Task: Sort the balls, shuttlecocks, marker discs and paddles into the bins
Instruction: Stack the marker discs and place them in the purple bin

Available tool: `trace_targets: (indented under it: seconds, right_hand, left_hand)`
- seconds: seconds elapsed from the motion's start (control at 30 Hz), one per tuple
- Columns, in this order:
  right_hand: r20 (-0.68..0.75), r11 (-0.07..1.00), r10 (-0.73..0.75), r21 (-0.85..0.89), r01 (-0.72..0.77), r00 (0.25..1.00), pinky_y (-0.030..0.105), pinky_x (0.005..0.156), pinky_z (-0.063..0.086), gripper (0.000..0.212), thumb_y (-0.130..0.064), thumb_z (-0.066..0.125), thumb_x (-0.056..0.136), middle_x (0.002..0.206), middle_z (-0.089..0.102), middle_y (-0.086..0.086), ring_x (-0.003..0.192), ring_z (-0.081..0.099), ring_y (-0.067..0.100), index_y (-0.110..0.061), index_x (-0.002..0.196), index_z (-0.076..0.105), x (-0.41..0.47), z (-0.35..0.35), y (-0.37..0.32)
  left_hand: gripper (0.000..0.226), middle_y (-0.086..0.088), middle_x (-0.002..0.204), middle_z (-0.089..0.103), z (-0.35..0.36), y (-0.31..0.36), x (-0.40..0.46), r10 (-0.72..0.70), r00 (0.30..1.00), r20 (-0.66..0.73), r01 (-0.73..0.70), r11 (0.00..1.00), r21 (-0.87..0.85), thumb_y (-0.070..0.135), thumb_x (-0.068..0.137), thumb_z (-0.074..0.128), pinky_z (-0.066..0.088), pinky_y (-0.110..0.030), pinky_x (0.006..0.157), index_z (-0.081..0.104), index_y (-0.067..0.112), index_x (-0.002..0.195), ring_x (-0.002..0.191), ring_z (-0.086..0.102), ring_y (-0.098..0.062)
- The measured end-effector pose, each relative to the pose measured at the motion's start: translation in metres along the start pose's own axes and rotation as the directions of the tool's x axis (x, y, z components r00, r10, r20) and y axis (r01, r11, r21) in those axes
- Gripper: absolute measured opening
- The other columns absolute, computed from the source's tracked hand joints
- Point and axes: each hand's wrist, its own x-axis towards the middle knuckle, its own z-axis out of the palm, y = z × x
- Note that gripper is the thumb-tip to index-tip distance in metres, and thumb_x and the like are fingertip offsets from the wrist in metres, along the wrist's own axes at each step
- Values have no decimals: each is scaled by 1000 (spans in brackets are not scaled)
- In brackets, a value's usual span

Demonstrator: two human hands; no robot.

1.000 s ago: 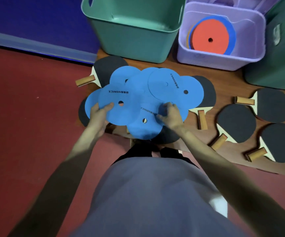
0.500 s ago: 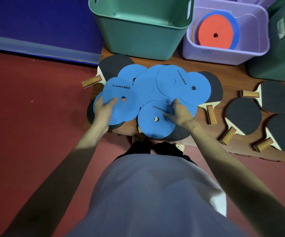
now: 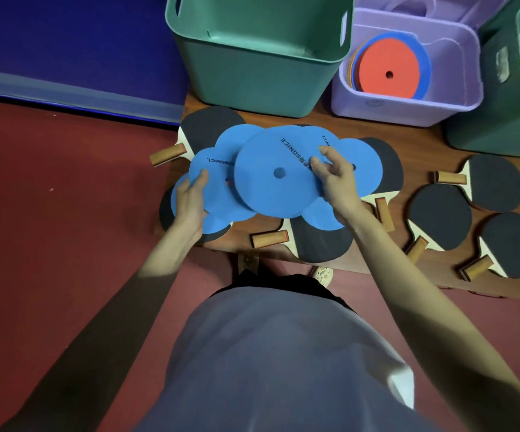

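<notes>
Discs (image 3: 279, 173), blue, thin, likely light, floppy and slick, overlap atop paddles (image 3: 439, 213) near the purple bin (image 3: 408, 110). Right hand (image 3: 335, 176) pinches the top disc's right rim; left hand (image 3: 190, 204) grips the left discs' edge. Best gathered by the rims.

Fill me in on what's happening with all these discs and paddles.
A person is gathering blue discs off a pile on the wooden board. The right hand lifts one blue disc by its edge, while the left hand grips another blue disc beside it. Several paddles lie on the board, some under the discs. The purple bin already holds a red disc on top of others; the green bin looks empty.
</notes>
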Motion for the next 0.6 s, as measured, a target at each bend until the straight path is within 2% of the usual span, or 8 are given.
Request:
trace_targets:
  seconds: [0.13,0.23,0.33,0.4,0.47,0.5,0.57,0.6]
  right_hand:
    - [94,994,94,41,-98,991,21,52,48,12,-14,47,100,78,70,-8,69,66,8,-17,102,58,4,31,10]
    - [149,996,92,-35,-88,985,22,51,40,7,-17,52,98,70,60,9,63,54,20,-19,101,59,10,54,21]
    - [191,993,64,-113,-43,979,17,43,35,12,-16,54,97,59,45,10,45,39,11,-15,107,60,18,71,29]
    - [238,986,53,-167,-13,970,14,44,35,22,-14,53,98,60,50,12,43,39,6,-7,118,59,19,84,31]
    - [283,981,55,-192,0,958,13,54,44,27,-13,53,98,66,64,-4,53,55,1,-2,122,58,22,97,33]
    - [296,975,54,-224,14,954,17,64,49,29,-15,53,98,78,69,-9,67,62,1,-2,123,59,24,103,34]
    - [285,930,52,-363,58,957,28,88,50,34,-25,51,98,108,70,0,99,64,12,-6,125,59,30,113,37]
    - [281,889,58,-452,79,958,27,94,46,36,-27,49,99,116,67,5,106,61,17,-7,127,58,33,116,40]
  left_hand:
    - [30,7,97,71,3,4,-7,-49,999,4,49,990,-135,39,102,41,55,-28,72,64,21,108,95,66,-14]
    - [37,9,96,74,-4,5,-6,-72,997,26,76,975,-209,49,100,39,54,-26,73,68,26,102,94,69,-12]
    - [23,3,101,73,-20,5,-5,-59,998,-3,58,981,-186,35,96,55,54,-27,75,68,20,106,97,69,-14]
    - [16,2,101,73,-32,1,-7,-12,1000,7,12,992,-126,18,92,62,56,-26,73,67,16,107,95,69,-15]
    - [20,-1,104,73,-41,-6,-9,24,999,32,-21,996,-91,8,90,63,56,-28,78,67,13,109,96,69,-16]
    - [21,-1,103,73,-45,-8,-10,29,1000,8,-28,995,-98,6,89,63,56,-29,80,66,12,109,95,69,-17]
    - [20,2,96,73,-53,-11,-9,42,996,-72,-50,993,-109,3,87,64,56,-31,80,67,11,105,90,69,-16]
    - [18,2,94,73,-57,-14,-7,57,992,-109,-68,993,-101,3,86,65,56,-34,83,68,12,101,91,69,-18]
